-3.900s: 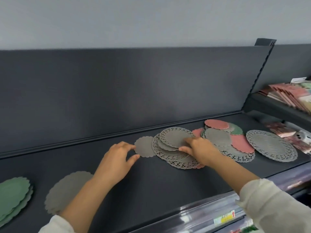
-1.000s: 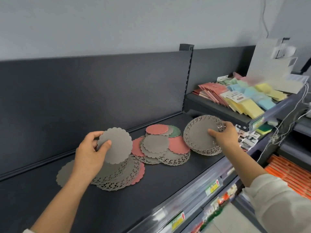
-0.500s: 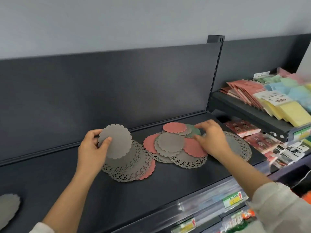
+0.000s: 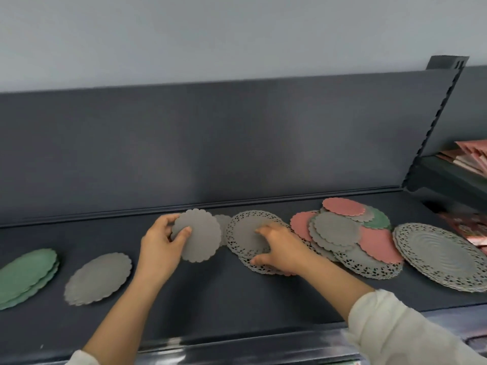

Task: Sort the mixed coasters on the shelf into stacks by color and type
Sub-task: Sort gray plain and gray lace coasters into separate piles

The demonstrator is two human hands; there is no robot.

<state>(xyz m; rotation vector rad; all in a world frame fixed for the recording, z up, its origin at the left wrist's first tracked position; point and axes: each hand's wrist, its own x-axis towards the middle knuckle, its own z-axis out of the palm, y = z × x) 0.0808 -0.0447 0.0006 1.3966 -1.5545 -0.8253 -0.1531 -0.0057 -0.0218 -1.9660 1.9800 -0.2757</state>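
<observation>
My left hand (image 4: 160,248) grips a plain grey scalloped coaster (image 4: 200,238), lifted off the dark shelf (image 4: 237,301). My right hand (image 4: 279,248) rests with spread fingers on a pile of grey lace-edged coasters (image 4: 245,233). To the right lies a mixed pile: pink coasters (image 4: 378,245), a plain grey one (image 4: 336,229), a green one (image 4: 379,219) and lace ones beneath. A stack of large grey lace mats (image 4: 437,255) sits at far right. At left are a grey scalloped stack (image 4: 98,277) and a green stack (image 4: 26,276).
The shelf's dark back panel (image 4: 210,143) rises right behind the coasters. A higher shelf at the right holds pink packets (image 4: 469,156), with more packets (image 4: 466,225) below it. The shelf's front lip (image 4: 237,343) runs under my forearms.
My right hand left the mixed pile at the right and now lies on the lace pile in the middle. My left hand still holds the grey coaster. The view swung left.
</observation>
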